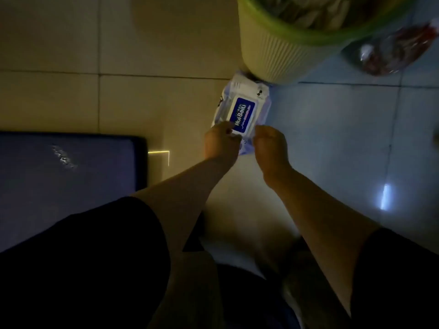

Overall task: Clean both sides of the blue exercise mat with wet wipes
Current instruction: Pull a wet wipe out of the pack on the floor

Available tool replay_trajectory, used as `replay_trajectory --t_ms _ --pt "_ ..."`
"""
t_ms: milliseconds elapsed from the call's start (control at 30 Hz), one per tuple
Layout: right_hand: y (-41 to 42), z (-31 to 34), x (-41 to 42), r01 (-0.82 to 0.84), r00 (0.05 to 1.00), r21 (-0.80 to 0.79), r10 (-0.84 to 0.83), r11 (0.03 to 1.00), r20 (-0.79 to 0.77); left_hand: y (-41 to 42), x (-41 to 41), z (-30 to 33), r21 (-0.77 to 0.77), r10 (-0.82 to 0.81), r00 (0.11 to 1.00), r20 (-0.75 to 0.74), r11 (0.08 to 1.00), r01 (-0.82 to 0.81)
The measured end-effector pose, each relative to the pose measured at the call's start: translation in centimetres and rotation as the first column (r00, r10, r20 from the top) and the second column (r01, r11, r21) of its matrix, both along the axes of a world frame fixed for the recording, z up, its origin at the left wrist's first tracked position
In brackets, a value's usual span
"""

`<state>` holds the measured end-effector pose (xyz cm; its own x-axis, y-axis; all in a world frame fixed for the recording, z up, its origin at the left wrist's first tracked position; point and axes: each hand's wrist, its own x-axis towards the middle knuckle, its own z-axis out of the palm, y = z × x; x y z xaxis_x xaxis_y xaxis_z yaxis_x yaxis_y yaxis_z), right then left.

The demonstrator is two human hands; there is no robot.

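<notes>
While the blue mat [66, 167] lies flat at the left, the wipes pack [242, 108], set against a green bin [268, 55], is pinched at its near end by curled left hand [221, 143] and right hand [270, 144].

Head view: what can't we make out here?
- Wipes pack: near end hidden under the left hand and right hand; whether the lid flap is lifted can't be told.
- Fingertips: curled out of sight, so the grip is unclear.
- Mat: cut off by the left edge and covered by the dark sleeve; dim light hides any dirt.
- Green bin: cut by the top edge, contents blurred.
- Bag: blurred, contents unreadable.
</notes>
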<state>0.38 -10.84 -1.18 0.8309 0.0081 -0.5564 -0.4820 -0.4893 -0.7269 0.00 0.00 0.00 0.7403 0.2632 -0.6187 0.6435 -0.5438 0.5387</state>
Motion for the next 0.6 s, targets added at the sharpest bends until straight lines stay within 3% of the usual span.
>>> replay_trajectory --t_ms 67,200,367,600 --pt "0.2 -2.2 0.6 0.149 0.985 0.057 -0.153 0.987 0.08 -0.7 1.4 -2.1 0.083 -0.084 0.993 0.081 0.994 0.077" --pt "0.6 -6.1 2.3 0.157 0.958 -0.009 -0.15 0.988 0.245 -1.8 4.4 -6.7 0.298 -0.269 0.957 0.113 0.928 0.225" --pt "0.8 -8.7 3.6 0.193 0.91 -0.058 -0.157 0.98 0.383 -1.4 5.9 -8.6 0.506 -0.411 0.898 0.158 0.814 0.284" --pt "0.5 -9.5 5.1 0.024 0.899 -0.161 0.049 0.987 0.435 1.2 5.5 -8.0 0.313 -0.45 0.837 0.312 0.88 0.357"
